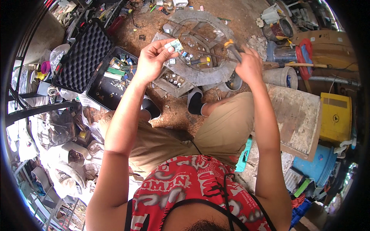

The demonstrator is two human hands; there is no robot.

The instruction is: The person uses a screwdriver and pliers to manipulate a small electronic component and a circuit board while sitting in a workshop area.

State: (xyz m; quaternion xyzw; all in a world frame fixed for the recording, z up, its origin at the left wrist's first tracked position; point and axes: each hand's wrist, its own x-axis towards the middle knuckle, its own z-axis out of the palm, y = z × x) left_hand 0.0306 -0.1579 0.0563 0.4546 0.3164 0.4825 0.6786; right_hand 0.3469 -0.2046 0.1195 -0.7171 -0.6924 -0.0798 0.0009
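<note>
My left hand (151, 61) pinches a small pale green circuit board (174, 45) between thumb and fingers, above the grey ring-shaped slab on the ground. To its right, my right hand (249, 66) is closed round a tool with an orange and black handle (232, 48). The tool points up and left, apart from the board, and its far end is too blurred to tell its kind. Below and between the hands, a screwdriver with a yellow and black handle (200, 61) lies among small chips and parts inside the slab's ring (210, 79).
An open black case with foam lid (83, 54) stands left, holding circuit boards (115, 71). A bucket (233, 82) stands by the slab's right edge. Farther right are a worn wooden board (293, 115), a yellow box (335, 117) and a blue tub (317, 163). Clutter lies along the left.
</note>
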